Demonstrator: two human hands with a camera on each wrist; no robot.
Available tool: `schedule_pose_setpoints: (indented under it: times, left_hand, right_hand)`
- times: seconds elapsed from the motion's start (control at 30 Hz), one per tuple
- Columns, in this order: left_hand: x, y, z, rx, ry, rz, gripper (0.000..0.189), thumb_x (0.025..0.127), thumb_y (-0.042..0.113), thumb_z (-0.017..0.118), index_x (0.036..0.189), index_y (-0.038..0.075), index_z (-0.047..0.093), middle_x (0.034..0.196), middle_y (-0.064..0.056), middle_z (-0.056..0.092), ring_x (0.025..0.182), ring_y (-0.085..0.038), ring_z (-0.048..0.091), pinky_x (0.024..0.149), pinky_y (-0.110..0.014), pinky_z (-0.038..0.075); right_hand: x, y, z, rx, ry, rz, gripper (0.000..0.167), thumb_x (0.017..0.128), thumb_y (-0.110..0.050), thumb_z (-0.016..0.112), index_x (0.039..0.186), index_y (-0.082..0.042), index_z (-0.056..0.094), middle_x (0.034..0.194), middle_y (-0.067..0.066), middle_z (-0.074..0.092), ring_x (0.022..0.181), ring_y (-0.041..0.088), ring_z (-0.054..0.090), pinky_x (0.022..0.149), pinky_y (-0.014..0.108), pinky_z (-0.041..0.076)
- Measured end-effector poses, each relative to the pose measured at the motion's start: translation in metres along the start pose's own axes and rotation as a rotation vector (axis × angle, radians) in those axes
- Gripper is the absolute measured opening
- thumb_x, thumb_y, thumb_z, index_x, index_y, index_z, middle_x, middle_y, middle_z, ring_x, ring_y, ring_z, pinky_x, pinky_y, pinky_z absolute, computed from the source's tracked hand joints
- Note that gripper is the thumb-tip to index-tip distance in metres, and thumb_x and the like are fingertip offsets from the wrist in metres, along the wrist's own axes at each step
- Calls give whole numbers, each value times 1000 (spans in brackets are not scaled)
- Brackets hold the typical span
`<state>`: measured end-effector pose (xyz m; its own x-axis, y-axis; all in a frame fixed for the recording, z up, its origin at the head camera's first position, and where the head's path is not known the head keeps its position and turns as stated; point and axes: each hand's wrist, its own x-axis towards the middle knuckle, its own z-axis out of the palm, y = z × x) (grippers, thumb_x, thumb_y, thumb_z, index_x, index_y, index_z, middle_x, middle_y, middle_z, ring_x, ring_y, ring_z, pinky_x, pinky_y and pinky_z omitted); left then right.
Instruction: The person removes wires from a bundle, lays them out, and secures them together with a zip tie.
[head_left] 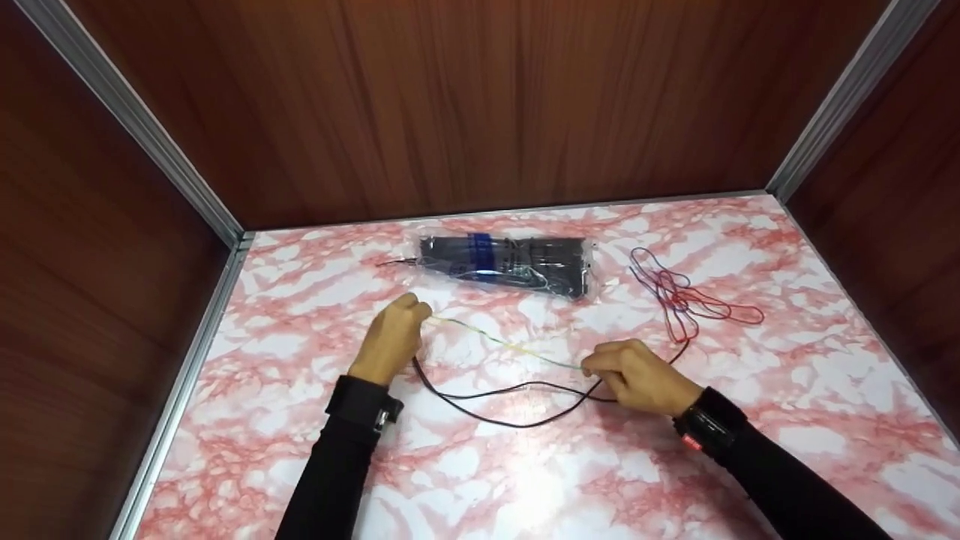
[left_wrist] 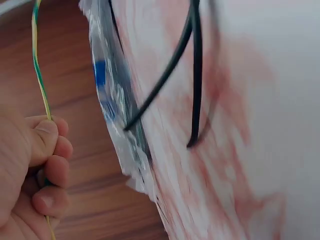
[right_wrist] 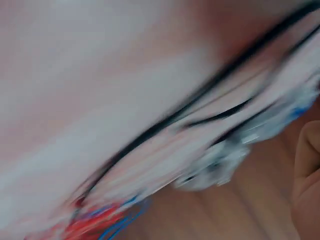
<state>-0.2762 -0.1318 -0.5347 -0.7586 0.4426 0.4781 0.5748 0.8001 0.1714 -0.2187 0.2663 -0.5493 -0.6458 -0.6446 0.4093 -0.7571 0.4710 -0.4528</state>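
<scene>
1. Left hand (head_left: 388, 341) and right hand (head_left: 636, 375) are held apart, a green-and-yellow wire (head_left: 517, 347) being pinched by the curled fingers of each.
2. Below them, everything loose is supported by the marbled tabletop (head_left: 262, 412).
3. A dark-filled clear packet (head_left: 517, 262) is laid beyond the hands, presumably so that working room is left.
4. Black cable (head_left: 517, 426) is looped below and between them; whether it is touched by either hand cannot be told.
5. Red-and-blue wire (head_left: 679, 301) is bunched beyond the right hand, perhaps so that tangling is avoided.
6. Between the hands, the green-and-yellow wire is stretched nearly straight, seemingly so that slack is taken out.
</scene>
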Motion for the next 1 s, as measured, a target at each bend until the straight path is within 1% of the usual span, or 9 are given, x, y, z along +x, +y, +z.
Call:
schedule_pose_setpoints:
  times: [0.07,0.13,0.27,0.37,0.47,0.57,0.73,0.83,1.0]
  left_hand:
    - [1,0,-3,-12,-9,19,29,67,-18,61,80,8,64,79,-4,54,69,-17,59,59,-27,52]
    - [-1,5,-6,-32,-31,74,31,66,-19,60,81,8,66,79,-3,56,70,-16,60,59,-25,52]
    - [-13,28,-12,-96,-59,221,37,66,-21,56,85,7,69,79,-2,60,73,-13,61,65,-19,54]
    - [-23,46,-20,-174,-39,334,36,68,-21,53,84,8,67,76,0,57,70,-9,55,64,-16,50]
    - [-34,56,-31,-241,2,406,37,71,-21,51,85,10,65,75,2,52,69,-7,48,62,-15,45]
    - [-44,54,-39,-260,34,397,40,71,-23,52,88,10,66,76,3,52,71,-6,48,62,-15,44]
    - [-53,41,-29,-120,20,309,37,72,-23,57,91,8,66,78,1,53,73,-9,52,64,-18,47]
    - [-51,40,-15,-14,-24,282,34,74,-18,59,93,9,66,80,0,57,73,-14,52,67,-23,47]
    - [-51,38,-8,23,-54,223,28,77,-16,60,91,8,66,79,-2,65,71,-16,53,68,-27,47]
  right_hand:
    - [-1,-4,-3,40,57,51,31,83,11,55,93,-13,73,78,3,68,62,5,53,57,19,47]
    - [-5,-1,-9,39,126,166,32,85,10,56,97,-13,74,82,3,71,63,4,54,59,20,48]
    - [-10,16,-19,-98,168,318,29,86,9,53,91,-11,74,83,2,72,66,5,57,60,22,49]
    - [-9,26,-21,-215,159,313,27,80,12,53,82,-9,70,77,4,70,65,9,58,59,26,50]
    - [-5,27,-17,-299,120,246,24,72,13,55,75,-7,66,71,6,68,62,14,60,58,30,51]
    - [-5,20,-13,-325,38,162,23,66,13,57,70,-10,62,66,1,64,62,13,59,58,28,50]
    - [-20,2,-14,-226,-99,61,26,69,12,62,66,-14,55,62,-8,52,59,5,48,57,20,44]
    - [-28,1,-18,-202,-76,107,22,79,9,63,75,-13,64,70,-5,62,66,6,57,61,23,50]
    - [-37,0,-20,-200,8,248,21,89,5,59,100,-9,71,87,4,72,81,15,68,73,32,56]
